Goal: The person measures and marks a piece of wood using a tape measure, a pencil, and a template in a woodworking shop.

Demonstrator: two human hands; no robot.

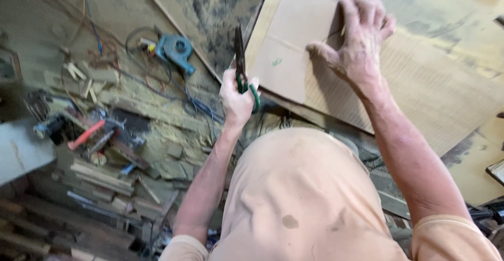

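Observation:
My left hand [236,97] grips a pair of green-handled pliers [241,56], their dark jaws pointing up toward the edge of the workbench. My right hand [357,35] rests spread on a brown cardboard sheet [409,77] that lies on the bench, fingers pressing near its top edge. A thin pencil or nail shows under its fingertips. The pliers sit just left of the cardboard's left edge, apart from it. My peach shirt fills the lower middle of the view.
On the floor at left lie a blue blower [176,50] with cables, an orange-handled tool [85,134], wood offcuts [102,179] and sawdust. The worn wooden bench top [467,25] extends right beyond the cardboard.

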